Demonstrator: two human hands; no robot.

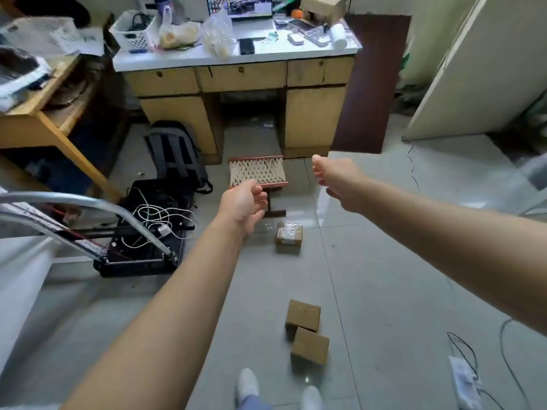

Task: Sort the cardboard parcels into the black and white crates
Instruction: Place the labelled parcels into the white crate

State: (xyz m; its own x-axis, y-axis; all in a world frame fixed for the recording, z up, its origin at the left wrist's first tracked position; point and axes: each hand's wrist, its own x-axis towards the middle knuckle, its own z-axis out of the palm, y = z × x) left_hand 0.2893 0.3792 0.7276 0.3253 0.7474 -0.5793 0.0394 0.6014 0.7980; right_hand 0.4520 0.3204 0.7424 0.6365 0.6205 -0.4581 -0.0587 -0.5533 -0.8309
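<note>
**Head view, both arms extended over the floor.** The left hand (245, 202) and the right hand (337, 179) are held forward at about the same height. Their fingers are loosely curled and apart, and nothing is gripped by either. The posture is judged to be a reach made before any parcel has been taken, with the hands spread as if to seize a box from two sides.

Three cardboard parcels are seen on the tiled floor (384, 261). The taped parcel (289, 236) lies alone below the hands, just in front of a stool (257, 174) with a woven seat. The middle parcel (303, 316) and the near parcel (310, 346) lie against each other close to the person's white shoes (248, 383). None has been sorted yet.

A black tray (142, 232) full of cables is seen at the left, and a white basket (134, 31) on the desk (236, 54). Whether either is one of the task's crates cannot be told.

A pale patch under clear tape is seen on the taped parcel, but no writing on it can be read. The two plain parcels show no markings. The screen on the desk is too blurred to be read.
</note>
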